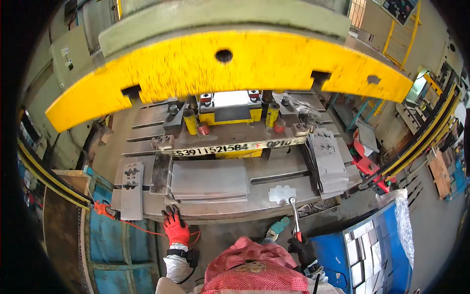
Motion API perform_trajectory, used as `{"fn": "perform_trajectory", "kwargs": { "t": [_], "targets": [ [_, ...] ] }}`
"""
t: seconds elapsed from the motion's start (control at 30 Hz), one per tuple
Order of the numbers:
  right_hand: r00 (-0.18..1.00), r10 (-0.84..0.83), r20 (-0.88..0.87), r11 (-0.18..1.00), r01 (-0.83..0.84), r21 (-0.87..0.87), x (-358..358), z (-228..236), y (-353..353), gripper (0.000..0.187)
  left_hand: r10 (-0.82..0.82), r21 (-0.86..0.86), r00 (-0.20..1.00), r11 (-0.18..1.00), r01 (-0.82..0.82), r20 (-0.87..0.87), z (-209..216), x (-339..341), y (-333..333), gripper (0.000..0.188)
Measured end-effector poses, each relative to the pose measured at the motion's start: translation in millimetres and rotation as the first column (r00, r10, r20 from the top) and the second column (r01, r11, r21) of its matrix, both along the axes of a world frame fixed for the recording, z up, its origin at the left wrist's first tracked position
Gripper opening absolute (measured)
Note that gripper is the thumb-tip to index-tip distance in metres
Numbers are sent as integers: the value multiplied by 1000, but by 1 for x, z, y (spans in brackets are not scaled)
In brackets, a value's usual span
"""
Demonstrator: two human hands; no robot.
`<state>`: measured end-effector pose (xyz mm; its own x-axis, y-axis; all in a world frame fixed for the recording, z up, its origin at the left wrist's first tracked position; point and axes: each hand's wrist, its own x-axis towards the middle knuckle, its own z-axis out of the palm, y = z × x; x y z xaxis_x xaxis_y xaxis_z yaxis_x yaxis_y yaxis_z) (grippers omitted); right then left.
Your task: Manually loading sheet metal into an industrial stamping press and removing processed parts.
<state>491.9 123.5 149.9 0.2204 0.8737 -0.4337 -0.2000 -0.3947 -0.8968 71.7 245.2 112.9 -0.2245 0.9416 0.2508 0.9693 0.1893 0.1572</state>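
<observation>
My left hand (176, 228), in a red glove with dark fingertips, lies with fingers spread at the front edge of the press bed (205, 212). Just beyond it sits a stack of flat grey metal sheets (209, 179). My right hand (304, 251), in a dark glove, is closed around a long metal tool (295, 218) with a red grip and a rounded head. That head is at the near right edge of a small notched metal plate (281, 193) on the bed; whether they touch, I cannot tell.
A yellow press ram (264, 61) spans above the die (230, 132). Punched sheets stand stacked at the right (330, 164) and left (131, 191) of the bed. A blue bin (333, 250) holds cut pieces at lower right. Striped guard bars flank both sides.
</observation>
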Motion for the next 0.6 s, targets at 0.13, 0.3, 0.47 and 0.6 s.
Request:
{"fn": "perform_trajectory", "kwargs": {
  "t": [0.13,0.3,0.47,0.6],
  "targets": [
    [999,-1,36,1000,1,-1,-3,1,-3,34,8,-39,1000,999,-7,26,-1,-1,1,58],
    [999,-17,50,999,20,-43,-11,15,-4,33,12,-53,1000,999,-12,12,-4,-3,3,61],
    [999,33,5,999,-33,9,-13,25,-2,34,5,-67,1000,998,-5,0,2,-2,2,63],
    [995,101,-1,990,-100,100,-19,35,14,28,14,-86,1000,996,-13,18,4,-3,0,65]
  ]
}}
